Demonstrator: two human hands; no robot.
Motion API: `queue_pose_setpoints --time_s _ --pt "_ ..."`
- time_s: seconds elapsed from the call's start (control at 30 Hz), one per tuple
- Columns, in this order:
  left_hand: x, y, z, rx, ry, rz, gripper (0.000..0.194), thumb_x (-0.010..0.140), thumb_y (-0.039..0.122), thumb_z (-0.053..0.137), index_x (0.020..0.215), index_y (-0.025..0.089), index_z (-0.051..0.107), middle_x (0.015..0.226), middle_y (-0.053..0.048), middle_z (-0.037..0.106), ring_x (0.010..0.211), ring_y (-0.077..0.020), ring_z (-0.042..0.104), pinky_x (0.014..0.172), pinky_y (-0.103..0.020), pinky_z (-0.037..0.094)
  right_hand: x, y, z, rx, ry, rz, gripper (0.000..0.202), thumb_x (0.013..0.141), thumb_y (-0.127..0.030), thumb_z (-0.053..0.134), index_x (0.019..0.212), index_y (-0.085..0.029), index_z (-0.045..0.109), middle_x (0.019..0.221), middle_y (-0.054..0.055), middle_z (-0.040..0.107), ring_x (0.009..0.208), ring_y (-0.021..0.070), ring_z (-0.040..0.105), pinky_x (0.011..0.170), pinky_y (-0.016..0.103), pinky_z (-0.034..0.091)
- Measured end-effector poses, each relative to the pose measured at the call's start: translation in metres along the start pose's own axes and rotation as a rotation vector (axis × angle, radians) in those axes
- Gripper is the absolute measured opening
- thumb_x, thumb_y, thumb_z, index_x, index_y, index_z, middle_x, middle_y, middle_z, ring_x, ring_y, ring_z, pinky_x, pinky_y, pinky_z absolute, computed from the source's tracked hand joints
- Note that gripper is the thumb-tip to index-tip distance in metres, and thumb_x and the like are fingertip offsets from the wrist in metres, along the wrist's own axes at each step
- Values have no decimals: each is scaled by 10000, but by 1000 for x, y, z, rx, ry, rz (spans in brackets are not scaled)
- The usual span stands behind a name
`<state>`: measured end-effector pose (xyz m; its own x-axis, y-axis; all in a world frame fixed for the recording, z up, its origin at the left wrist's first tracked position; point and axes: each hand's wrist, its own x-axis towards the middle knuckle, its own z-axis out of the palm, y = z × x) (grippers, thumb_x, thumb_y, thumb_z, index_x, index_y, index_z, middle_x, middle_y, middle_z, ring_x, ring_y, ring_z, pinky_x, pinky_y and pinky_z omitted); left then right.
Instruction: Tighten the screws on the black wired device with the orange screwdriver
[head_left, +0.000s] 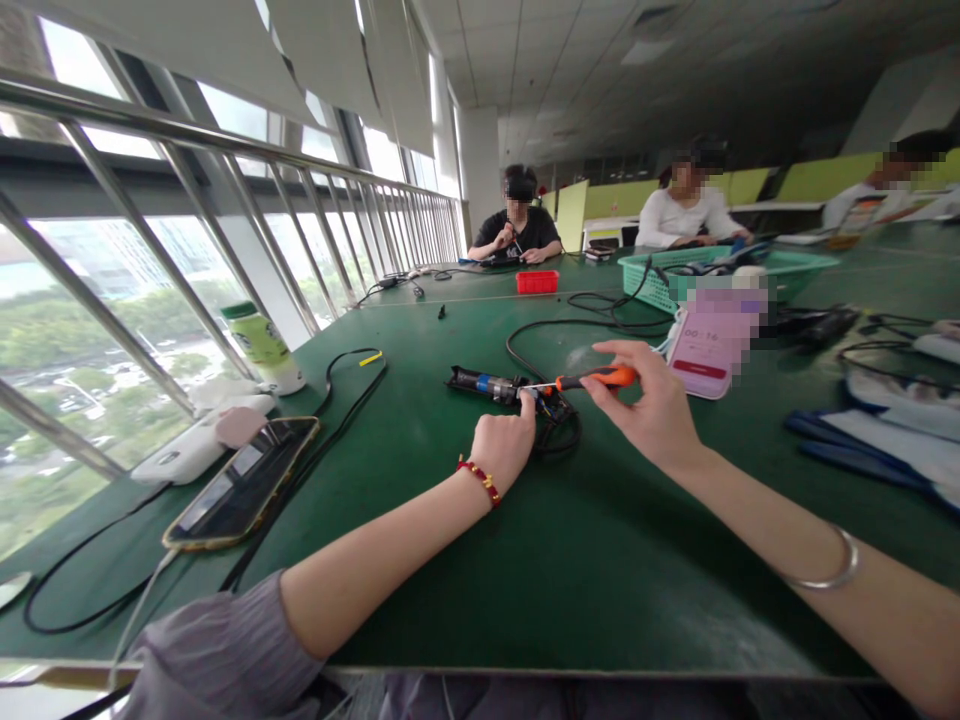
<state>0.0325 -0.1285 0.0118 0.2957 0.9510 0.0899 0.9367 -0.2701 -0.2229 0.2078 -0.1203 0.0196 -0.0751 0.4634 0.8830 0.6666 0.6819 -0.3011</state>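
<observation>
A black tube-shaped device (480,383) with a blue band and exposed wires at its right end lies on the green table. My left hand (504,448) is closed beside it, with the index finger pressed on its metal-coloured part. A screwdriver (600,379) with an orange and black handle is gripped in my right hand (651,405). Its thin shaft points left, and its tip is close to my left fingertip. Whether the tip sits in a screw is too small to tell. A black cable runs from the device's wired end.
A phone (241,485) and a white power bank (202,440) lie at left near a green bottle (264,347). Beyond my right hand a pink-screened phone (716,345) leans by a green basket (645,283). A red tray (538,282) stands farther back. Several people sit across the table.
</observation>
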Motion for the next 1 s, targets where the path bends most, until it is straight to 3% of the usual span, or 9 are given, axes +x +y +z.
queue_pose_setpoints --time_s 0.17,0.3,0.5,0.8,1.0 --pt "0 -1 1 -2 -12 -14 506 963 145 334 1453 42 263 818 -160 725 807 -242 713 646 -281 486 1 -4 0 32 25 -78 362 819 -264 598 1173 -221 533 1055 71 646 915 214 623 844 381 496" --pt "-1 -1 1 -3 -23 -23 516 967 156 333 1464 51 242 833 -160 726 812 -239 714 645 -274 486 1 -4 -1 -17 -30 -87 211 852 -328 577 1033 -221 589 909 48 673 847 215 623 815 369 472" --pt "-1 -1 2 -6 -37 -21 527 965 159 347 1468 46 237 829 -160 726 803 -244 714 643 -286 496 -1 -3 -1 -44 -50 30 255 899 -399 494 1037 -212 597 789 42 646 736 201 565 716 341 469" --pt "-2 2 0 -10 -31 -22 526 960 135 346 1461 12 246 800 -166 724 786 -229 714 639 -269 484 0 -5 -2 32 -2 -34 411 799 -218 532 1207 -216 490 992 62 625 865 211 598 832 380 481" --pt "-2 3 2 4 -24 -21 519 960 134 336 1456 5 257 809 -170 724 772 -226 714 631 -266 483 3 -4 -4 -17 -13 -6 196 827 -320 567 1007 -243 579 862 32 653 796 210 605 808 394 489"
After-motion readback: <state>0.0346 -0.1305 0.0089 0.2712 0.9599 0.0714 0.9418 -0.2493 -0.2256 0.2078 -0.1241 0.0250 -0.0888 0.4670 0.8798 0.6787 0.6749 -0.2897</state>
